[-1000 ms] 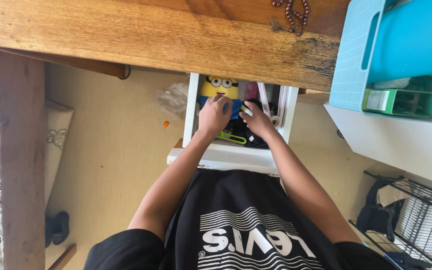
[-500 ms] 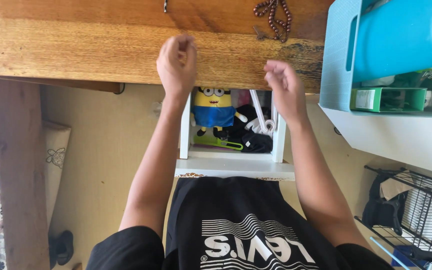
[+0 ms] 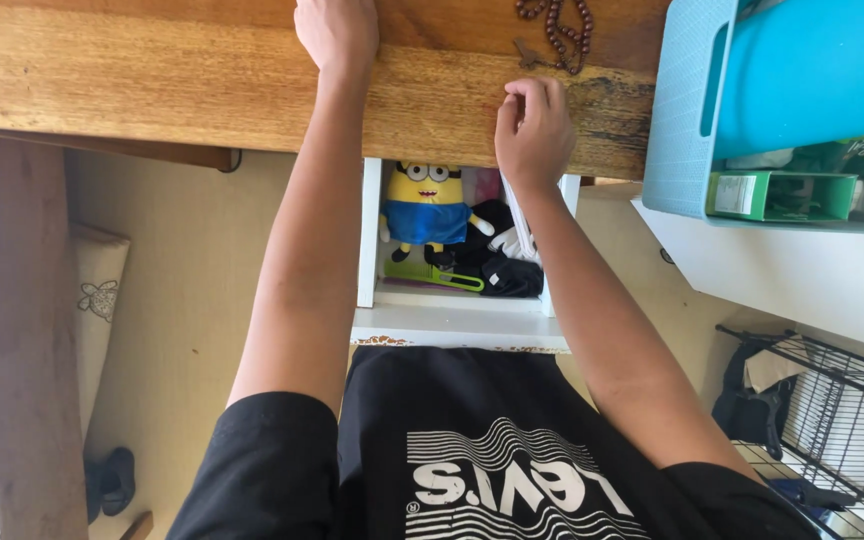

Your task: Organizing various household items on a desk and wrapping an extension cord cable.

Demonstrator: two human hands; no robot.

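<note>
Here both arms reach up, left hand (image 3: 335, 35) and right hand (image 3: 534, 128) on the wooden tabletop (image 3: 152, 85), grips empty.

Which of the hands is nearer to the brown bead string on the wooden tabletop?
Right. The right hand sits just below the bead string; the left hand rests well off to its left.

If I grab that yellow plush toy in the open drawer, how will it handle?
The yellow plush toy looks soft, so it would probably squash and flop. It seems light. Lying among dark items in the white drawer, it could snag.
</note>
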